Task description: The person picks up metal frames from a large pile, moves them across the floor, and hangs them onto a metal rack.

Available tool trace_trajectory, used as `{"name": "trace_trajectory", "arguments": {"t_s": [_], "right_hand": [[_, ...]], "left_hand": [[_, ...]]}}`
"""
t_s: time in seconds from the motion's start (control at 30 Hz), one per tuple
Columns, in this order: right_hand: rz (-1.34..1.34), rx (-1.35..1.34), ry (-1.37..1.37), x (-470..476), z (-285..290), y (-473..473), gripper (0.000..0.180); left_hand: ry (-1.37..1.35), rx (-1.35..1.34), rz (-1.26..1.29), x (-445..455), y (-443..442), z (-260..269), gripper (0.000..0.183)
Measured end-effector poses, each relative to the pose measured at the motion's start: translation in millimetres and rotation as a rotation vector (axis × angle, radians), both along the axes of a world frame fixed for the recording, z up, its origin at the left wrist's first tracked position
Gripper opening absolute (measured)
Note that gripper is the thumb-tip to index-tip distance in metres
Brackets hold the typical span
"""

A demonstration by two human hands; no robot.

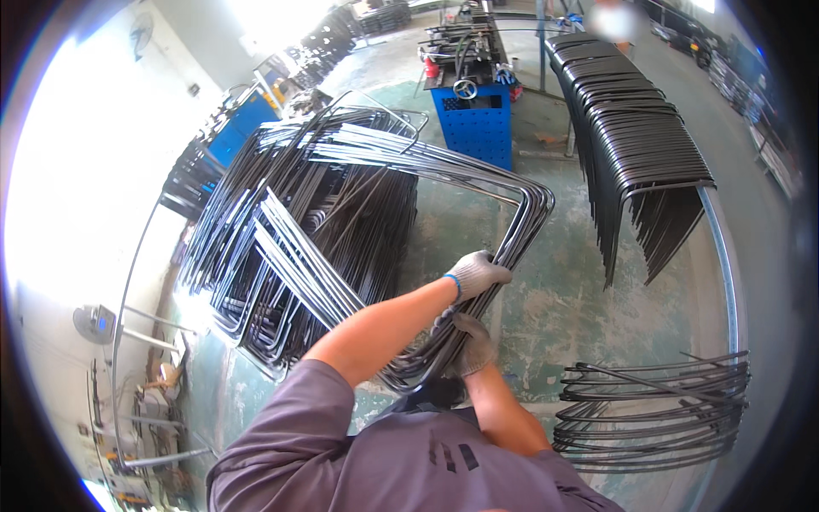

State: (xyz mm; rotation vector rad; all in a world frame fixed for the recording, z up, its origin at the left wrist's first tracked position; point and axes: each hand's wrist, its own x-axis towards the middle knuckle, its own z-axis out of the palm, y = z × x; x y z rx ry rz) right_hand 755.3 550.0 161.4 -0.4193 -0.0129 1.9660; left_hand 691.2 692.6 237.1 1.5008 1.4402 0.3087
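Observation:
A bundle of bent, U-shaped metal tubes (536,201) stretches across in front of my body, its two straight sides running out to the upper left. My left hand (481,275), in a pale knit glove with a blue cuff edge, is closed around the bundle's crosswise section. Nearer my waist, my gloved right hand (475,345) grips the same section from the right; its fingers are partly hidden by tubes. Beneath the bundle's far ends lies a large pile of similar dark tubes (377,237). The bundle's left ends overlap this pile; whether they touch it I cannot tell.
To the right, a row of black U-shaped tubes (640,128) hangs over a metal rail (723,256). More curved tubes (646,432) hang at the lower right. Ahead stands a blue machine base (473,125) with a handwheel (465,89). A blurred person (615,24) is behind the rack.

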Motion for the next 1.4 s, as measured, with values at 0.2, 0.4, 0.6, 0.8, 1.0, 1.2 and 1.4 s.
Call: {"name": "trace_trajectory", "arguments": {"t_s": [0.2,0.4,0.6,0.8,1.0,1.2,1.4], "right_hand": [[-0.101,-0.003,-0.117,-3,-23,0,0.027],[-0.155,-0.048,-0.150,-1,-26,11,0.025],[-0.173,-0.094,-0.228,-5,-17,0,0.037],[-0.252,-0.167,-0.319,2,-7,-15,0.058],[-0.255,-0.186,-0.306,0,17,-20,0.065],[-0.337,-0.235,-0.489,33,39,-61,0.071],[-0.392,-0.465,-0.855,27,37,-113,0.057]], "left_hand": [[0.193,0.339,0.024,-30,-55,41,0.049],[0.450,0.753,-0.174,-104,-32,66,0.031],[0.507,0.295,-0.392,-210,75,-7,0.046],[0.711,0.266,-0.608,-283,203,-91,0.044],[0.893,0.417,-0.410,-451,306,-142,0.044],[0.765,0.257,-0.095,-378,302,-99,0.066],[-0.043,-0.237,-0.082,-271,210,-84,0.055]]}}
